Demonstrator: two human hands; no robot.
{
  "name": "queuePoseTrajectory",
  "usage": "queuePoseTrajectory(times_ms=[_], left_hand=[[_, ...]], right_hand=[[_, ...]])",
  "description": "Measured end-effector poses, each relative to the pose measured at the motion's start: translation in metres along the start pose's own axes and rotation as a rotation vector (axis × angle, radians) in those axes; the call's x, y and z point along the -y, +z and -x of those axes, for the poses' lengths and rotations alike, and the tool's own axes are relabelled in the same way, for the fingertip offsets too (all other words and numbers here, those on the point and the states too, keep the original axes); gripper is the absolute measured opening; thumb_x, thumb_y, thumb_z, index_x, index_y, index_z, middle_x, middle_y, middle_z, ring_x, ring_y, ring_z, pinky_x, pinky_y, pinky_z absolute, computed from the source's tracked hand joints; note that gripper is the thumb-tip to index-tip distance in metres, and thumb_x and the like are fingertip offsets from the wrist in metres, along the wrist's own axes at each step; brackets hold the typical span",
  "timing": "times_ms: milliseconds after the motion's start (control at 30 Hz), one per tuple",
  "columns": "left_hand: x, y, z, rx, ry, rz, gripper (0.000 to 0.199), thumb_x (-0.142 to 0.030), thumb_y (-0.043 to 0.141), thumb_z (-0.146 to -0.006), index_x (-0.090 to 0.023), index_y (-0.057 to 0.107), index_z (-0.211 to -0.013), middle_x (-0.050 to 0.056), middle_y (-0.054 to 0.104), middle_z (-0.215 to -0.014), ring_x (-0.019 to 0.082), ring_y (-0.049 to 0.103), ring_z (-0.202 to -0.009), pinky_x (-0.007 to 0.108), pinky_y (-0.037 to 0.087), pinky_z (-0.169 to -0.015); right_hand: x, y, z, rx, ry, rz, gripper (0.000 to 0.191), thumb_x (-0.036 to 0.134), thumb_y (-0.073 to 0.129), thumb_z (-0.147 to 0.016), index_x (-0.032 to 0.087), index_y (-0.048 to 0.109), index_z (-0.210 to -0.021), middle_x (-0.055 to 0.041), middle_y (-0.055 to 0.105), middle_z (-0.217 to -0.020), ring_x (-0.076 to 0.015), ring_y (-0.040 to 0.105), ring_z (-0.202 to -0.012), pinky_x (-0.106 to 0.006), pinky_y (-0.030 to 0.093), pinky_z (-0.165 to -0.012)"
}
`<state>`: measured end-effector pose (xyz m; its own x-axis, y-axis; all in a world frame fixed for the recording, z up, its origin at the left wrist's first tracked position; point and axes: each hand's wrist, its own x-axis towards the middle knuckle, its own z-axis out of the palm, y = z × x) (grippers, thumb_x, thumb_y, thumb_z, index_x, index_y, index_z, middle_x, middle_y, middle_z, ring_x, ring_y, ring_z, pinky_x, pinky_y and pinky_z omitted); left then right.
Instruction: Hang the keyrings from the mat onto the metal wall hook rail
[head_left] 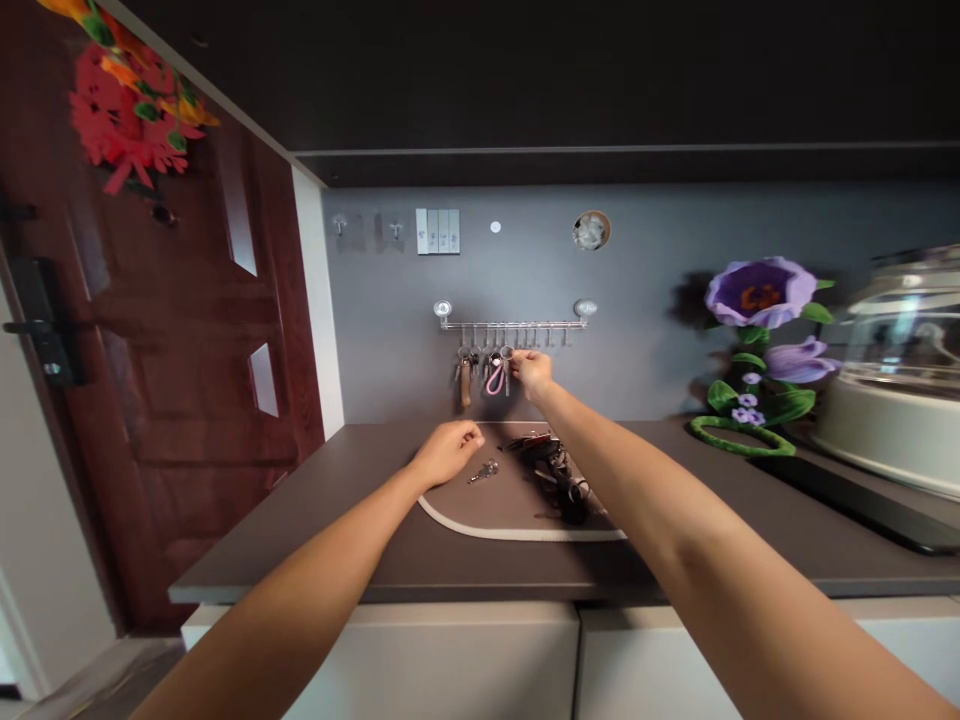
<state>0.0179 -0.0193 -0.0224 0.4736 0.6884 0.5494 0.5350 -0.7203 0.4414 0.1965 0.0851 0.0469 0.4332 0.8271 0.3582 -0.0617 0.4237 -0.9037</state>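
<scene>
A silver hook rail (517, 325) is fixed to the grey wall, with several keys and key rings on its left hooks. Among them hang a brown fob (466, 383) and a pink loop (495, 379). My right hand (532, 373) is raised at the rail, its fingers pinched on a key ring (507, 354) beside the pink loop. Low over the mat (480, 530), my left hand (450, 449) has its fingers curled together; what they hold, if anything, is hidden. Just right of it lies a small bunch of keys (484, 471). A dark pile of keys (555, 470) rests farther right, partly behind my right forearm.
Purple felt flowers (761, 292) with a green base stand on the counter (300, 520) at the right, near a black flat object (862, 500) and a clear-domed appliance (892, 400). A dark shelf overhangs the counter; a red-brown door (187, 400) is at the left.
</scene>
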Motion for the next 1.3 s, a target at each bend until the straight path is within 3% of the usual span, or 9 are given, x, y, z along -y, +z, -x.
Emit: queuePoseTrajectory(times_ms=[200,433,733,1033,1300], left_hand=[[0.002,-0.001,0.0,0.037,0.023,-0.01,0.018,-0.026,0.045,-0.078,-0.015,0.058,-0.074,0.001,0.061,-0.072,0.012,0.052,-0.065,0.022,0.038,-0.062],[0.009,0.002,-0.001,0.036,-0.007,0.024,0.017,-0.027,0.047,-0.077,-0.015,0.059,-0.078,0.001,0.06,-0.07,0.011,0.052,-0.064,0.022,0.039,-0.062],[0.01,0.0,0.0,0.087,-0.008,0.063,0.016,-0.024,0.051,-0.074,-0.014,0.061,-0.083,0.001,0.062,-0.075,0.011,0.053,-0.066,0.022,0.041,-0.066],[0.014,0.003,-0.001,0.157,0.053,0.078,0.023,-0.026,0.052,-0.076,-0.015,0.061,-0.093,0.003,0.064,-0.085,0.012,0.055,-0.075,0.024,0.042,-0.073],[0.011,0.004,-0.002,0.198,0.103,0.015,0.021,-0.028,0.051,-0.077,-0.018,0.066,-0.088,0.003,0.065,-0.09,0.014,0.056,-0.082,0.023,0.04,-0.076]], right_hand=[[0.001,-0.006,0.005,0.058,-0.012,0.06,0.011,0.01,0.049,-0.069,0.012,0.06,-0.07,-0.0001,0.06,-0.06,-0.0064,0.051,-0.053,-0.018,0.042,-0.055],[0.011,-0.016,0.028,0.051,-0.036,0.218,0.024,0.009,0.052,-0.068,0.012,0.059,-0.091,-0.0057,0.065,-0.083,-0.0099,0.057,-0.068,-0.023,0.046,-0.068],[0.02,-0.031,0.086,0.436,-0.027,0.226,0.01,0.01,0.054,-0.072,0.012,0.06,-0.079,-0.0058,0.065,-0.075,-0.0093,0.058,-0.065,-0.023,0.046,-0.069],[0.001,-0.058,0.113,0.621,-0.228,0.68,0.018,0.022,0.055,-0.074,0.013,0.063,-0.087,-0.0046,0.066,-0.079,-0.0115,0.058,-0.069,-0.024,0.044,-0.071],[-0.002,-0.059,0.116,0.709,-0.347,0.972,0.014,0.014,0.057,-0.071,0.018,0.068,-0.08,-0.003,0.067,-0.081,-0.0144,0.059,-0.074,-0.023,0.041,-0.072]])
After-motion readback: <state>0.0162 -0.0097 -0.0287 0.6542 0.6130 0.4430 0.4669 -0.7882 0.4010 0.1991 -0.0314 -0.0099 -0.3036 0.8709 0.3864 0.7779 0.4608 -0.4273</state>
